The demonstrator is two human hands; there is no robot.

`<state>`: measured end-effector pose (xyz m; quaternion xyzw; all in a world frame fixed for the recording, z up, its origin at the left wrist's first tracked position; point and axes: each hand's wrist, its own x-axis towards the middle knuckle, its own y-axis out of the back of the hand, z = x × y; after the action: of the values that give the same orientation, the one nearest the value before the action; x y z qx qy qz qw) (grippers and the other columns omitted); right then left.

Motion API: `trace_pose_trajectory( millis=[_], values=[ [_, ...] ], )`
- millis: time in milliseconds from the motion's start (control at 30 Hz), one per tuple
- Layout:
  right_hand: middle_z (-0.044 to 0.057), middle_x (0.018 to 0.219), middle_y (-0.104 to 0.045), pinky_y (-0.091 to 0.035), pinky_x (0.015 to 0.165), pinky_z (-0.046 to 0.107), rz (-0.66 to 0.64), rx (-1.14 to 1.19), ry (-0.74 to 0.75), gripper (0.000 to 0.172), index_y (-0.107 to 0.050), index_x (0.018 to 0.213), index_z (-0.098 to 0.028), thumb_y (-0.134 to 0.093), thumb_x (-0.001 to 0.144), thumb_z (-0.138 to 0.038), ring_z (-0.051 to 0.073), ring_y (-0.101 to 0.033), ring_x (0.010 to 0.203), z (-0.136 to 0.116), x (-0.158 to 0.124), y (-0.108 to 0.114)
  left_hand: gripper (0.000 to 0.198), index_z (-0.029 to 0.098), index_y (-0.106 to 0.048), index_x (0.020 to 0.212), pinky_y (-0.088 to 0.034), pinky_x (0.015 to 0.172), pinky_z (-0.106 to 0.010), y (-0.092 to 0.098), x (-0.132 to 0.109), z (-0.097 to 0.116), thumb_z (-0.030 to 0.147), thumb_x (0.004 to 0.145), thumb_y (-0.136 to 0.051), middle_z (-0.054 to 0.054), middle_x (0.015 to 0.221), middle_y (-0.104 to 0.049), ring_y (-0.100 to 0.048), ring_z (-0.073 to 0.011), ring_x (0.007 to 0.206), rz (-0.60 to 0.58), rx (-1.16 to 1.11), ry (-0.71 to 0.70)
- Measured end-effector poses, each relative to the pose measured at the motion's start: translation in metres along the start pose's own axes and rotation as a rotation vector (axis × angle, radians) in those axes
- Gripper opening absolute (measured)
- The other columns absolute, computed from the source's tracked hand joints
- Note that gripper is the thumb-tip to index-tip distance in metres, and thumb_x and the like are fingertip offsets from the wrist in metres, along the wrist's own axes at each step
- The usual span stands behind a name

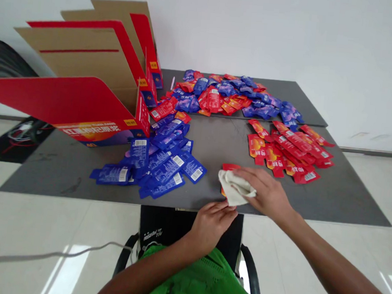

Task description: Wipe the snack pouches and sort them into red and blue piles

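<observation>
A folded white cloth is gripped in my right hand, its fingers closed over it. The cloth lies on a red sachet near the table's front edge and hides most of it. My left hand is at the lower end of that sachet, fingers together and holding it at the edge; the thumb side is partly hidden. To the left lies a loose pile of blue sachets, many with barcodes facing up. On the right, red sachets are heaped together.
Open red cardboard boxes with raised lids stand along the left of the grey table. Mixed red and blue sachets cover its far part. A chair is under my arms, and a cable runs at lower left.
</observation>
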<state>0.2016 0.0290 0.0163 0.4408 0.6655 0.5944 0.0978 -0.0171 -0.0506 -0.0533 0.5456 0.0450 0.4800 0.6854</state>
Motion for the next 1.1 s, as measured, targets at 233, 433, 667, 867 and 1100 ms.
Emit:
trace_pose_trajectory(
  millis=[233,433,667,867,1100],
  values=[
    [0.011,0.137,-0.071,-0.060,0.103,0.045,-0.095,0.034,-0.047,0.052,-0.058,0.148,-0.028,-0.067,0.097,-0.023,0.029,-0.068,0.124,0.018,0.002,-0.036,0.025,0.019,-0.076,0.118,-0.059,0.099,-0.033,0.003,0.000,0.000,0.017,0.111,-0.052,-0.005,0.122,-0.081,-0.076,-0.0182,0.117,-0.002,-0.014,-0.004],
    [0.013,0.133,-0.072,-0.059,0.102,0.047,-0.009,-0.107,-0.152,0.040,-0.066,0.142,-0.024,-0.061,0.102,-0.030,0.031,-0.070,0.118,0.069,0.064,-0.034,0.021,0.018,-0.076,0.119,-0.058,0.104,-0.032,-0.005,-0.004,-0.002,0.018,0.108,-0.059,-0.005,0.130,-0.079,-0.073,-0.0177,0.125,-0.057,0.028,-0.003],
    [0.010,0.144,-0.068,-0.057,0.107,0.045,0.084,-0.017,-0.079,0.057,-0.052,0.156,-0.032,-0.065,0.100,-0.026,0.029,-0.068,0.125,0.009,0.012,-0.001,0.018,0.018,-0.076,0.114,-0.060,0.102,-0.032,-0.001,0.000,0.001,0.018,0.108,-0.060,-0.004,0.121,-0.082,-0.076,-0.0176,0.117,0.008,-0.033,0.021],
    [0.010,0.138,-0.072,-0.063,0.097,0.044,-0.104,0.046,-0.012,0.061,-0.054,0.153,-0.031,-0.067,0.095,-0.019,0.029,-0.070,0.121,-0.001,-0.009,-0.031,0.018,0.019,-0.077,0.111,-0.061,0.096,-0.032,0.002,0.002,0.001,0.019,0.108,-0.060,-0.004,0.109,-0.083,-0.078,-0.0173,0.104,-0.065,-0.005,0.029],
    [0.012,0.132,-0.073,-0.061,0.101,0.049,0.146,-0.098,-0.192,0.042,-0.065,0.142,-0.024,-0.063,0.101,-0.031,0.031,-0.071,0.119,0.061,0.055,-0.031,0.021,0.019,-0.077,0.115,-0.058,0.105,-0.032,-0.002,0.000,-0.001,0.021,0.109,-0.058,-0.004,0.127,-0.080,-0.072,-0.0170,0.125,-0.086,-0.006,0.028]
  ],
)
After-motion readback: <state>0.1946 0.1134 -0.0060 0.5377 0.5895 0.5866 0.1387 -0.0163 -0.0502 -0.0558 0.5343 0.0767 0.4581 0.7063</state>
